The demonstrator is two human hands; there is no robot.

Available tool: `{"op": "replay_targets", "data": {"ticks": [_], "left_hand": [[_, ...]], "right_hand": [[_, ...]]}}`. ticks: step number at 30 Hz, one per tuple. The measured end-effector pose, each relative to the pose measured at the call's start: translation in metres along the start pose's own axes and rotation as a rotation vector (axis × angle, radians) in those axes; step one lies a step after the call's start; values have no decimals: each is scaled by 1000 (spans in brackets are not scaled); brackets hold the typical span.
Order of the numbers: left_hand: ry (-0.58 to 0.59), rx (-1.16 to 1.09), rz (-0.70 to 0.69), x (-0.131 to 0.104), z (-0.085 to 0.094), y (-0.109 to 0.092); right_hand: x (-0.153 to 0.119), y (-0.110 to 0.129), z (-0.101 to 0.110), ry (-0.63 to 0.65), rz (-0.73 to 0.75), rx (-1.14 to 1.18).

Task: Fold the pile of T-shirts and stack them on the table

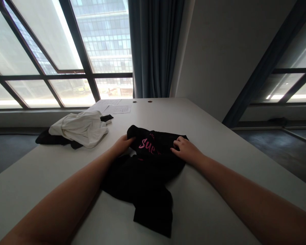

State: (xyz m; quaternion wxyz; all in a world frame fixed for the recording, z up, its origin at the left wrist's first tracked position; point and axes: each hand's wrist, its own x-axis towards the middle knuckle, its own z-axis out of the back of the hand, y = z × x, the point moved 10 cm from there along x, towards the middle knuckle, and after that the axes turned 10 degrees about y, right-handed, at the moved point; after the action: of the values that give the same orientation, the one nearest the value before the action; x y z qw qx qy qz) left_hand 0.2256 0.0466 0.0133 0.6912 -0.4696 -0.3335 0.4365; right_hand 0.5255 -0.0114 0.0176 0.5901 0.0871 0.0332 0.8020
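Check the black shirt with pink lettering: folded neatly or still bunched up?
Bunched up. The black shirt lies crumpled on the table, lettering partly hidden by wrinkles, edges uneven, under both hands.

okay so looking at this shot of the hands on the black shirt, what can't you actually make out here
- Head view: the pink lettering on the black shirt is cut short by a fold.
- The left hand has its fingers tucked into the cloth, so its grip is unclear.
- The sheets of paper are too far to read.
- The dark cloth lies mostly under the white garment.
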Motion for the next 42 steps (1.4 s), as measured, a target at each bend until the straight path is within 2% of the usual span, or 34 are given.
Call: {"op": "replay_targets", "data": {"ticks": [2,4,6,10,12,14,17,19,22,24,26,29,31,32,34,35,37,38,40,42], "left_hand": [[-90,-114,4,0,18,2],[-186,-93,73,-2,39,7],[-278,29,150,-6,64,10],[-421,257,227,-16,111,8],[-464,446,284,-20,125,5],[-456,663,346,-21,128,2],[-375,907,405,-19,116,2],[-339,1023,388,-18,105,-2],[-363,1197,202,-18,82,-28],[-362,1280,57,-20,59,-49],[-299,1280,-17,-21,31,-59],[-58,1209,-113,-20,-23,-62],[131,1151,-215,-22,-57,-60],[196,1118,-257,-24,-68,-59],[274,1048,-313,-26,-75,-56],[303,1013,-337,-27,-75,-55],[374,947,-392,-29,-73,-51],[411,922,-416,-30,-72,-49],[453,888,-439,-29,-70,-43],[453,878,-440,-25,-70,-39]], "right_hand": [[2,-7,-1,36,-21,2],[4,-17,0,53,-54,20],[5,-28,5,30,-86,47],[4,-58,20,-96,-150,84],[4,-74,24,-124,-192,98],[3,-90,25,-108,-233,125],[0,-112,27,-84,-286,156],[-3,-127,30,-77,-328,155],[-9,-150,31,-62,-404,130],[-14,-164,34,-83,-449,89],[-18,-174,38,-126,-478,33],[-20,-171,51,-217,-446,-45],[-21,-153,65,-318,-363,-60],[-22,-138,72,-370,-299,-46],[-20,-99,80,-412,-118,30],[-18,-76,77,-381,0,85],[-12,-26,61,-220,233,196],[-10,-5,50,-137,304,236],[-7,22,30,-7,356,260],[-5,31,16,63,332,253]]}}
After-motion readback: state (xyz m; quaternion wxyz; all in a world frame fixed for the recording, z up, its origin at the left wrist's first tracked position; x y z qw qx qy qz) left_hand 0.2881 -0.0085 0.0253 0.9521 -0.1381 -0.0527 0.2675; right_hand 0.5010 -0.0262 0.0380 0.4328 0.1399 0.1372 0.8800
